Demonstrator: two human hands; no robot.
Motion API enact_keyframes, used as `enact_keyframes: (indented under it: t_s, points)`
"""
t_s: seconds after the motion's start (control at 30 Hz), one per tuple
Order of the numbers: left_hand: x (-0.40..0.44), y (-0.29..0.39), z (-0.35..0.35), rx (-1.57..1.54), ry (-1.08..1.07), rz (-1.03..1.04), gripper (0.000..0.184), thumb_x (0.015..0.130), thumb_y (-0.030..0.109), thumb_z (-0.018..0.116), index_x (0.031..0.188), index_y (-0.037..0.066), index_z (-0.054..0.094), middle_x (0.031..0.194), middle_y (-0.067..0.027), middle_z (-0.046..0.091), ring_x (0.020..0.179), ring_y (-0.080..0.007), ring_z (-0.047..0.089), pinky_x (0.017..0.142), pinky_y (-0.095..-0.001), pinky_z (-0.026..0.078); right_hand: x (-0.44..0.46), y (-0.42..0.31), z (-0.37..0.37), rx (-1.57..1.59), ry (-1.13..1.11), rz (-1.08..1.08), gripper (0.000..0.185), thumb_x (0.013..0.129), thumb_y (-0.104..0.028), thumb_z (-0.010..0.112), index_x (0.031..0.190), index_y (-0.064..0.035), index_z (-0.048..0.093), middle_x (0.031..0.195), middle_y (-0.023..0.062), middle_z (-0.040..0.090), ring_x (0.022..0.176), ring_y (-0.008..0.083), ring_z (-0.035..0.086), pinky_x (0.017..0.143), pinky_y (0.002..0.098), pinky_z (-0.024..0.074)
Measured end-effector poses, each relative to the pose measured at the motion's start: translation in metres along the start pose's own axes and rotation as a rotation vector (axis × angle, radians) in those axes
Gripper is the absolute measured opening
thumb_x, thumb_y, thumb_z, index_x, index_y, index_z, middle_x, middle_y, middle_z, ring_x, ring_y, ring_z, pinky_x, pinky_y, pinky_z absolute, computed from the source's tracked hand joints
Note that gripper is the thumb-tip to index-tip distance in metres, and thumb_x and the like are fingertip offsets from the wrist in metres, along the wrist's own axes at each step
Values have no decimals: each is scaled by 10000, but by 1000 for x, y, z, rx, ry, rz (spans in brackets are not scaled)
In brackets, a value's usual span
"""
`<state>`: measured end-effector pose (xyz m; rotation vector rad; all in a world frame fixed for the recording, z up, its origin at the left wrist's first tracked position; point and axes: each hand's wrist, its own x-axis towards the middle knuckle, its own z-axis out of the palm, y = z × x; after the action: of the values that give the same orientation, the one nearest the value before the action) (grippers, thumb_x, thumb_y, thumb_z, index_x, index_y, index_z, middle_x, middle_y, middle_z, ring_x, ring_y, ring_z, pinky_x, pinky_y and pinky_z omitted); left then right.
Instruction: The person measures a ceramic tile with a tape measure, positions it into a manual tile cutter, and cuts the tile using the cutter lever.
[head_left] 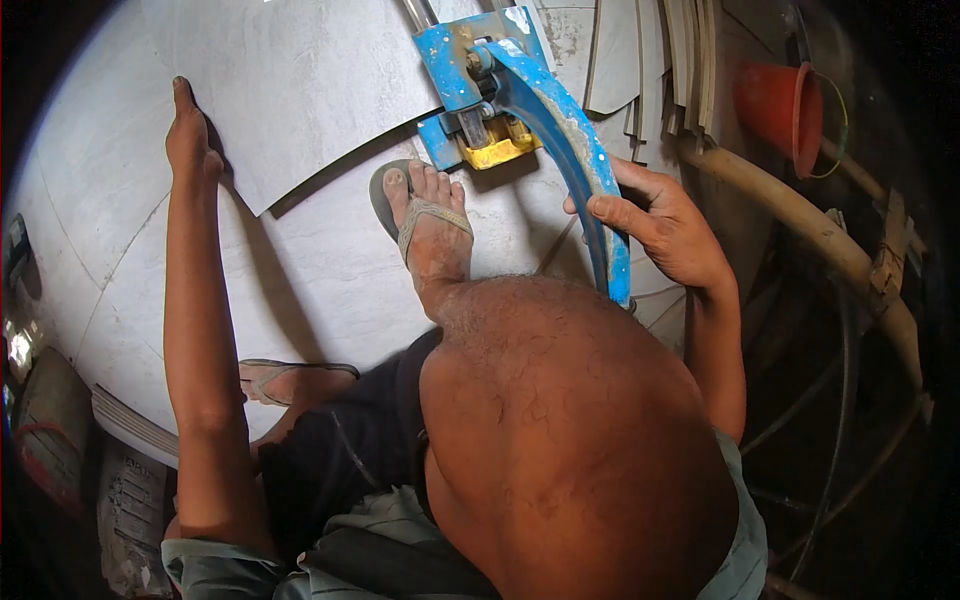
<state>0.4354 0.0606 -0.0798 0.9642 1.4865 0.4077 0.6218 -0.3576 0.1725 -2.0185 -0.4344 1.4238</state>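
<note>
A blue tile cutter [450, 70] with a yellow foot stands at the upper middle, over a large pale tile [300, 90]. Its curved blue handle [565, 130] reaches down toward my knee. My right hand [665, 220] is wrapped round the handle's lower part, thumb on the near side. At the upper left, my left hand [192, 145] rests along the tile's left edge, its palm side turned to the tile and most of its fingers hidden. One corner of the tile points down between my left hand and my sandalled foot [437, 225].
Narrow tile strips [690, 60] lean at the upper right beside a red bucket [780, 110] and a bamboo pole [800, 210]. Dark hoses hang at the right. At the lower left are a sack-like object [50, 430] and stacked tiles [135, 425].
</note>
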Motion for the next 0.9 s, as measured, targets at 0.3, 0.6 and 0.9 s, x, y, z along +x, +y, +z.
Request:
enact_keyframes:
  t_s: [0.3, 0.6, 0.9]
  points:
    - [-7, 1, 1, -33, -30, 44, 955, 899, 644, 659, 1388, -157, 480, 1449, -228, 530, 1298, -321, 540, 1119, -391, 392, 4, 2, 2, 14, 37, -14, 480, 975, -283, 704, 1374, -31, 613, 893, -17, 623, 765, 51, 512, 676, 230, 458]
    - [-3, 2, -1, 7, 5, -17, 999, 888, 664, 658, 1418, -156, 446, 1481, -239, 497, 1326, -328, 520, 1126, -389, 384, 3, 4, 1, 10, 35, -12, 526, 965, -299, 714, 1408, -42, 590, 870, -27, 592, 743, 49, 492, 648, 229, 445]
    - [-17, 9, 3, 12, 7, -5, 969, 906, 643, 646, 1421, -152, 445, 1484, -240, 493, 1329, -332, 519, 1127, -392, 388, -3, 3, 4, 20, 29, 12, 524, 954, -305, 727, 1384, -30, 607, 886, -27, 583, 744, 49, 491, 646, 232, 443]
